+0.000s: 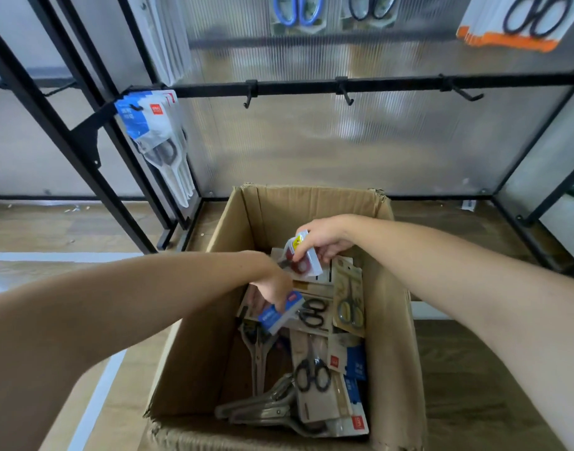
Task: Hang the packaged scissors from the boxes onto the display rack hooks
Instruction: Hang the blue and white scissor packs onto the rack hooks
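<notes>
Fingers of the right hand (324,239) curl round a pack of red-handled scissors (302,257), held tilted above the far end of the cardboard box (391,320); a yellow sticker on that pack is too blurred to read. Both forearms reach down into the box from the near side. The left hand (272,289) grips a blue-and-white pack (279,312) near the box's left wall, its print unreadable. More packaged scissors (313,369) lie heaped in the box, several with a small red logo square I cannot read. Bare hooks (347,96) stick out from the rack's black crossbar (298,86) beyond the box.
</notes>
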`<state>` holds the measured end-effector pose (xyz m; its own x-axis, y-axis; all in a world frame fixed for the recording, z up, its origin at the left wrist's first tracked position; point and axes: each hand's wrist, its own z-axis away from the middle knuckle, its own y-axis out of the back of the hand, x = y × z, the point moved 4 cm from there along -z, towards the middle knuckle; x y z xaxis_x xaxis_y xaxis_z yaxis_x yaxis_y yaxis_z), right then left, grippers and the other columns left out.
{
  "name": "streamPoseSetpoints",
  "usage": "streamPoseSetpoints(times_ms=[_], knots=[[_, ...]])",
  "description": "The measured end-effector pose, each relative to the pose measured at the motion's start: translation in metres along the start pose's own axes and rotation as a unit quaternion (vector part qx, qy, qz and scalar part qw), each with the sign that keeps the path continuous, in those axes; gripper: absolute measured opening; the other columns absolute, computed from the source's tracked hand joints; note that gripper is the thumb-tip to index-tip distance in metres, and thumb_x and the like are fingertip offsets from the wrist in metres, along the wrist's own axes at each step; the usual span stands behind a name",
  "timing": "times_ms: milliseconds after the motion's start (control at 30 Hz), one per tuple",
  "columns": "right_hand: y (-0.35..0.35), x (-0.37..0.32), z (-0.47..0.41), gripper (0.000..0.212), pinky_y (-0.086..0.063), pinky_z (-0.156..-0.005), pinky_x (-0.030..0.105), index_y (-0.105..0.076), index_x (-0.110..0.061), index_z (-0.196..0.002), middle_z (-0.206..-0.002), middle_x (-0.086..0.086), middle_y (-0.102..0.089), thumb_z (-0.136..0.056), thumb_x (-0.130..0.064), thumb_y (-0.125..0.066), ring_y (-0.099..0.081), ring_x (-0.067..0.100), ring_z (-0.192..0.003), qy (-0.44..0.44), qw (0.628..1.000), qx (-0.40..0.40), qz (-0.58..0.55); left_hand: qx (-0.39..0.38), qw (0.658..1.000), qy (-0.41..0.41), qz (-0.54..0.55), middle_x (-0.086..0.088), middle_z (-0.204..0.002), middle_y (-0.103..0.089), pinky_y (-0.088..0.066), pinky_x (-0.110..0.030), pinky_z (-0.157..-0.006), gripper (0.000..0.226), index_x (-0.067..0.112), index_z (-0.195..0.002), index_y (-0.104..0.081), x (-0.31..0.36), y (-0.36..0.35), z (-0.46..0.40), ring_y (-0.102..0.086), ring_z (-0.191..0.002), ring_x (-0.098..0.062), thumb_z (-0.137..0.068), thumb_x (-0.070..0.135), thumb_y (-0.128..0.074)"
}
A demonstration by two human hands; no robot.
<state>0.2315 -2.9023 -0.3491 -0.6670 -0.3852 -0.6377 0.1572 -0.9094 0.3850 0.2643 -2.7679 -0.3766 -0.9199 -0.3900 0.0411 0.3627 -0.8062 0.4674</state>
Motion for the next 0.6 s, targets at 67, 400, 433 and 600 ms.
streamPoseSetpoints(times_ms=[67, 400, 433, 600], knots=[[0.002, -0.007, 0.007, 0.016, -0.045, -0.051, 0.026, -0.064, -0.011, -0.094, -0.082, 0.015, -0.069, -0.083, -0.014, -0.076, -0.063, 0.022, -0.065, 0.01, 0.999, 0.008, -0.033, -0.009, 0.998, 0.013, 0.057, -0.022, -0.117, -0.066, -0.058, -0.036, -0.07, 0.037, -0.002, -0.129, -0.051, -0.011, 0.012, 0.013, -0.069, -0.091, -0.03, -0.102, 0.023, -0.051], [0.04, -0.054, 0.035, 0.044, -0.034, -0.043, 0.026, -0.053, -0.009, -0.092, -0.071, 0.011, -0.055, -0.079, -0.039, -0.083, -0.044, 0.016, -0.049, 0.083, 0.989, 0.076, -0.098, 0.204, 0.975, 0.035, 0.085, -0.006, -0.058, -0.068, -0.045, -0.026, -0.053, 0.024, 0.009, -0.085, -0.055, -0.067, 0.088, 0.096, -0.053, -0.045, -0.016, -0.094, 0.031, -0.06], [0.039, -0.061, 0.037, 0.036, -0.037, -0.045, 0.025, -0.054, -0.007, -0.092, -0.079, 0.015, -0.057, -0.082, -0.028, -0.082, -0.047, 0.016, -0.054, 0.102, 0.984, 0.037, -0.144, 0.238, 0.967, 0.039, 0.082, -0.007, -0.059, -0.068, -0.045, -0.026, -0.053, 0.025, 0.009, -0.083, -0.056, -0.07, 0.093, 0.103, -0.053, -0.045, -0.017, -0.093, 0.031, -0.061], [0.051, -0.097, 0.053, 0.028, -0.033, -0.043, 0.02, -0.056, 0.0, -0.107, -0.081, 0.013, -0.06, -0.084, 0.009, -0.07, -0.048, 0.012, -0.058, 0.166, 0.969, 0.096, -0.156, 0.45, 0.885, 0.072, 0.09, -0.008, -0.075, -0.064, -0.049, -0.032, -0.064, 0.028, 0.01, -0.074, -0.063, -0.085, 0.126, 0.14, -0.058, -0.065, -0.02, -0.092, 0.031, -0.059]])
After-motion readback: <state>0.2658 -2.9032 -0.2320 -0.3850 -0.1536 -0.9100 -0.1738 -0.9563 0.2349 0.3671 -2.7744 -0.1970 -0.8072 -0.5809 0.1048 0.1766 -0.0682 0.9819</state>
